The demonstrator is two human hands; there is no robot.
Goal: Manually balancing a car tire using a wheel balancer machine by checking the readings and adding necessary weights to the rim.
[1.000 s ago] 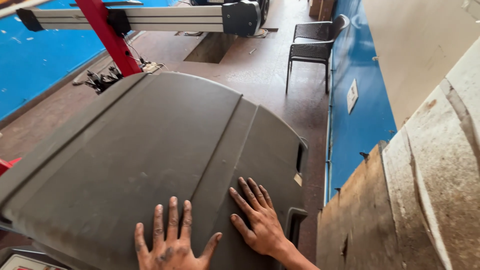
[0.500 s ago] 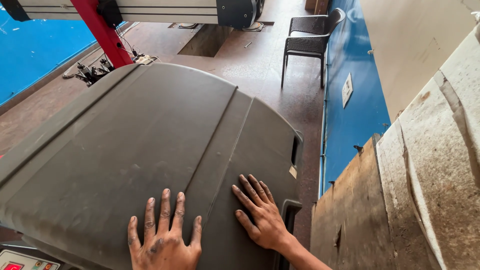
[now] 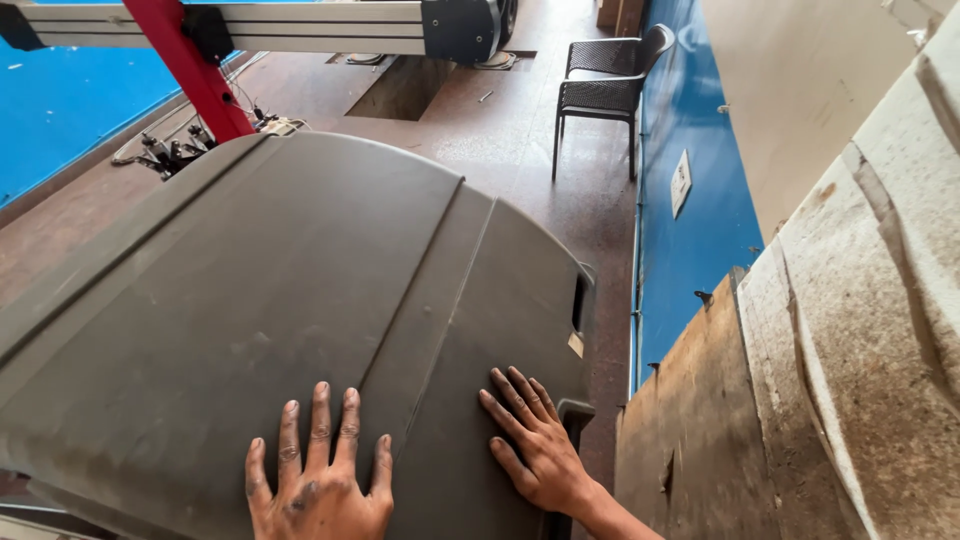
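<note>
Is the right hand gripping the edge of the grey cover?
No, the right hand lies flat, fingers spread, on top of the grey cover.

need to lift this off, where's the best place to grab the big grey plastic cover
Probably the dark slot on its right edge, just above the right hand: the grey cover is broad, smooth and domed, so flat palms like the left hand find no purchase. Come from the right side and hook fingers into that recess, steadying the near edge.

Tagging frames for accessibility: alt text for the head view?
Two bare hands, left hand and right hand, press flat on a large curved grey plastic cover. A black mesh chair stands beyond, beside a blue wall.
</note>
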